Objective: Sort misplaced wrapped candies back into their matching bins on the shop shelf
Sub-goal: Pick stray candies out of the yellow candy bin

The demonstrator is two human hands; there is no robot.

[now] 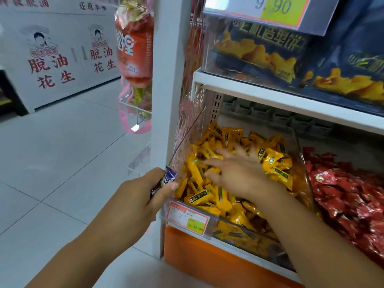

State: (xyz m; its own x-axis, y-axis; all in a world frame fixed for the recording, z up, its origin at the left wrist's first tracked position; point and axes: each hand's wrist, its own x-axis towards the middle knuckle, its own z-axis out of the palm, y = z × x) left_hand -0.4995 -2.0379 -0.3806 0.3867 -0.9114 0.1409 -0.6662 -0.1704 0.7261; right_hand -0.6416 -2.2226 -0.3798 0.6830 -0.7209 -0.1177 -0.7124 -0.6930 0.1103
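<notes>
Nearest us, our left hand (141,198) curls round one blue-and-white wrapped candy (168,178), held just beside the front left corner of the clear bin (303,169). Our right hand (239,173) lies inside that bin, fingers straight and spread, resting on the yellow candies (276,163), too many to count. Right of the bin's wall lies one heap of red candies (342,194).

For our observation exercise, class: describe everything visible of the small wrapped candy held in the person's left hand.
The candy has a glossy blue-and-white wrapper, seemingly plastic film. Only one end shows; the rest is hidden in the left hand, whose thumb and fingers pinch it. It points up and right, beside the front-left corner of the clear bin of yellow candies.
</notes>
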